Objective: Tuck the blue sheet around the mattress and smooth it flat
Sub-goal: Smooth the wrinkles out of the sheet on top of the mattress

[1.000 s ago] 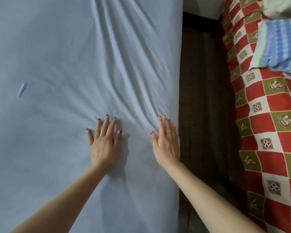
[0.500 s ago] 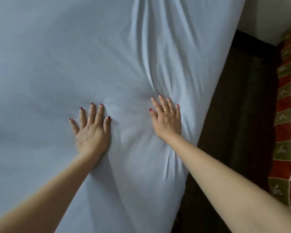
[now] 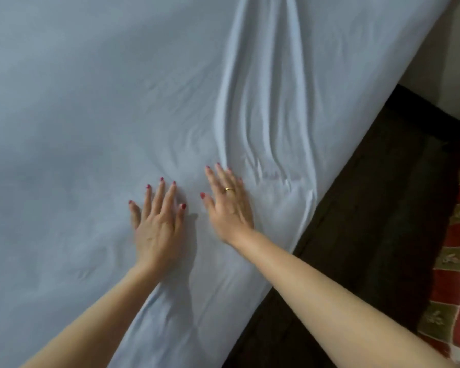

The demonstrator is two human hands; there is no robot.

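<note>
A pale blue sheet (image 3: 96, 107) covers the mattress and fills most of the head view. Long folds (image 3: 266, 107) run away from my hands toward the far end, near the right edge of the bed. My left hand (image 3: 160, 224) lies flat on the sheet with its fingers straight and spread. Close beside it on the right, my right hand (image 3: 230, 205) presses flat on the sheet just below the folds, a ring on one finger. The sheet's right edge (image 3: 300, 227) drops over the mattress side.
A dark floor strip (image 3: 361, 235) runs along the bed's right side. A red, white and olive checked cloth (image 3: 457, 282) lies at the far right. A pale wall (image 3: 446, 62) with a dark skirting stands at the upper right.
The view has swung left, so the bed's edge now runs diagonally. Both flat hands have slid closer together on the sheet, and the folds ahead of the right hand have bunched tighter.
</note>
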